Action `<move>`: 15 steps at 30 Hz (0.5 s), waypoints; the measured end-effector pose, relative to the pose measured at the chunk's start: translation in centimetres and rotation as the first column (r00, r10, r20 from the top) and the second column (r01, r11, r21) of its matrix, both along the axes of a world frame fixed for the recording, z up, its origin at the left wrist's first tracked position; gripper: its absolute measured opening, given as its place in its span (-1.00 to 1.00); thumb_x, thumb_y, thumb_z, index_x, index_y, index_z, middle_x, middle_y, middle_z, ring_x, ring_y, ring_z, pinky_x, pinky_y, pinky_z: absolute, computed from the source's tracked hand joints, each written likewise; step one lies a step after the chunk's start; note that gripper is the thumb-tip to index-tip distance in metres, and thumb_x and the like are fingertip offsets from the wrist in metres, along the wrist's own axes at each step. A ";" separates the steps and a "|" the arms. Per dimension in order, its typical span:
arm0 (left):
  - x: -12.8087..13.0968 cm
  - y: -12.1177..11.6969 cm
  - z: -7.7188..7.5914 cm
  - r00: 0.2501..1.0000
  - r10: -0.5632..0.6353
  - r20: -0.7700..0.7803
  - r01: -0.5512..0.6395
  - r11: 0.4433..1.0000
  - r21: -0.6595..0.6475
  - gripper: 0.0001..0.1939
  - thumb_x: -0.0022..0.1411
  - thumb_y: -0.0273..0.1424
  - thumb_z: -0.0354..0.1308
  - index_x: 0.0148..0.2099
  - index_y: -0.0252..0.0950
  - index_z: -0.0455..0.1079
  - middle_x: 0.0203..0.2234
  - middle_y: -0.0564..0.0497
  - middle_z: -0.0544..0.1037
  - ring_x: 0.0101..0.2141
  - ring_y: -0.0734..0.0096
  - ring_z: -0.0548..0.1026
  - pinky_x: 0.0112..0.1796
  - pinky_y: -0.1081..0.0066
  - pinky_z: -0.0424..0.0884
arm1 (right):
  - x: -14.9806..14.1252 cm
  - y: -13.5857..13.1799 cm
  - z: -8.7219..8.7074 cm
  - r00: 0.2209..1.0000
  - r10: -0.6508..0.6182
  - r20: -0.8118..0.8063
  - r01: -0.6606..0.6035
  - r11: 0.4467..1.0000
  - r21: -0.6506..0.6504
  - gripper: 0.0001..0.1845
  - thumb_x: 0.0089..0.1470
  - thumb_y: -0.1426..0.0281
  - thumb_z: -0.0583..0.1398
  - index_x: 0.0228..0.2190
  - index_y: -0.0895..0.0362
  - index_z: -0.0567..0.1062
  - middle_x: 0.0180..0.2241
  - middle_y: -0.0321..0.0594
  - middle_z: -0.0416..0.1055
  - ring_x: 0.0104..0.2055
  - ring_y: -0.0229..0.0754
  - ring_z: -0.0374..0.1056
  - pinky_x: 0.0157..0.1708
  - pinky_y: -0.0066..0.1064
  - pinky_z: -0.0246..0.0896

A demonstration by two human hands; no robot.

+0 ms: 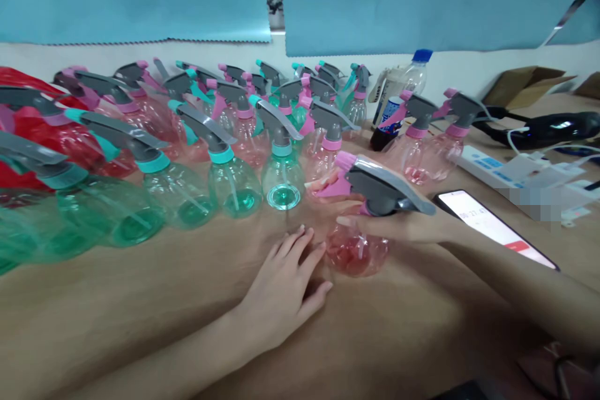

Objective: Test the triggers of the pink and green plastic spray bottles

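My right hand (405,228) is wrapped round the neck of a pink spray bottle (359,253) with a grey and pink trigger head. The bottle is upright, low over or on the table; I cannot tell which. Some of the fingers show behind its trigger. Just left of it, my left hand (288,281) lies palm down on the table with its fingers apart, holding nothing. Beyond the left hand stands a green spray bottle (282,184) with a turquoise collar. Another green spray bottle (233,184) is beside it.
Several more pink and green spray bottles crowd the back and left, near red plastic (42,150). At right lie a phone (497,228) with a running timer and a power strip (497,169). A drink bottle (415,78) and an open cardboard box (525,87) stand behind.
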State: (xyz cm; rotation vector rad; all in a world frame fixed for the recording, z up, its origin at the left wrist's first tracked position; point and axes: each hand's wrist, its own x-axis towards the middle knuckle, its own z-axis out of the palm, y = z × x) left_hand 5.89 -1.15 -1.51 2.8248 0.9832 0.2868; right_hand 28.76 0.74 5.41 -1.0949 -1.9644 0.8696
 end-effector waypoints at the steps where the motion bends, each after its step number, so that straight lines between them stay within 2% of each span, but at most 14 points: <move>1: 0.0 0.0 0.0 1.000 0.000 -0.005 -0.001 1.000 -0.002 -0.52 0.29 -0.22 0.07 0.18 -0.35 0.25 0.21 -0.24 0.23 0.20 0.00 0.16 0.12 0.01 0.17 | -0.1 0.2 -0.2 1.000 -0.016 0.011 0.017 1.000 -0.016 -0.64 0.00 0.28 0.27 -0.11 -0.02 0.47 -0.25 -0.27 0.53 -0.25 -0.10 0.48 -0.22 -0.24 0.46; 6: 0.1 -0.1 0.2 1.000 0.000 -0.017 0.000 1.000 -0.006 -0.49 0.29 -0.21 0.07 0.18 -0.41 0.24 0.20 -0.24 0.24 0.21 0.02 0.15 0.12 0.01 0.17 | -0.6 0.6 -0.7 0.986 -0.162 0.045 0.162 0.987 0.006 -0.82 0.01 0.20 0.23 -0.32 -0.01 0.51 -0.40 -0.29 0.52 -0.37 -0.12 0.48 -0.32 -0.25 0.46; 11: 0.0 0.0 0.2 1.000 0.004 -0.009 -0.004 1.000 -0.010 -0.48 0.29 -0.21 0.08 0.19 -0.41 0.22 0.20 -0.25 0.24 0.20 0.01 0.16 0.11 0.00 0.19 | -0.8 0.7 -0.8 0.997 -0.054 0.047 0.054 0.999 -0.001 -0.84 0.01 0.22 0.24 -0.34 0.00 0.50 -0.34 -0.29 0.53 -0.22 -0.11 0.48 -0.17 -0.24 0.44; 15: 0.0 0.2 0.1 1.000 0.000 0.008 0.000 1.000 -0.002 -0.49 0.28 -0.23 0.08 0.18 -0.40 0.24 0.20 -0.25 0.25 0.20 0.00 0.17 0.10 0.00 0.20 | -0.8 0.7 -1.3 1.000 -0.022 -0.014 0.022 0.999 0.028 -0.90 0.06 0.37 0.18 -0.33 -0.01 0.49 -0.32 -0.32 0.52 -0.18 -0.16 0.46 -0.10 -0.28 0.41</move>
